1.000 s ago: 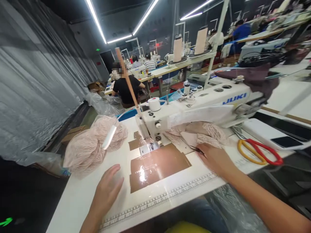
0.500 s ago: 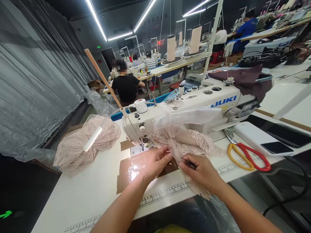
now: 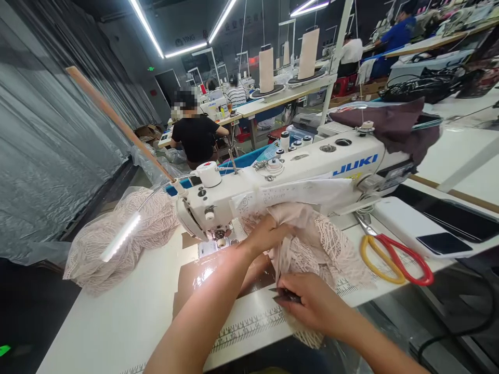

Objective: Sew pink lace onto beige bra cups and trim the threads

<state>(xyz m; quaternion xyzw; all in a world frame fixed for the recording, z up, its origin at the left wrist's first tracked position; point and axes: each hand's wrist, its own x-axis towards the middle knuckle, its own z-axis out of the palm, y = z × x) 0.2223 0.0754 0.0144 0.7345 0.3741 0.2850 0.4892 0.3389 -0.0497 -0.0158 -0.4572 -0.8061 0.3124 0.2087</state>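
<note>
Pale pink lace fabric [image 3: 327, 236] lies bunched under the arm of the white sewing machine [image 3: 304, 161], with part of it hanging over the table's front edge. My left hand [image 3: 268, 236] reaches into the upper folds and grips them, its fingertips partly hidden by the cloth. Lower down, my right hand [image 3: 312, 298] is closed round small dark thread snips [image 3: 287, 296], whose tips point left beside the fabric's edge. The needle area [image 3: 220, 236] is left of both hands, and no fabric shows under it.
A second lace heap [image 3: 125, 234] lies at the table's left, beneath a lit lamp strip [image 3: 120, 239]. Red-and-yellow-handled scissors [image 3: 390, 254] and a white power bank-like block [image 3: 421, 228] are on the right. A person in black [image 3: 195, 135] sits beyond the machine.
My left hand has moved up and deeper into the fabric, lifting its folds. My right hand has dropped slightly with the snips, whose tips now show. The view has shifted a little.
</note>
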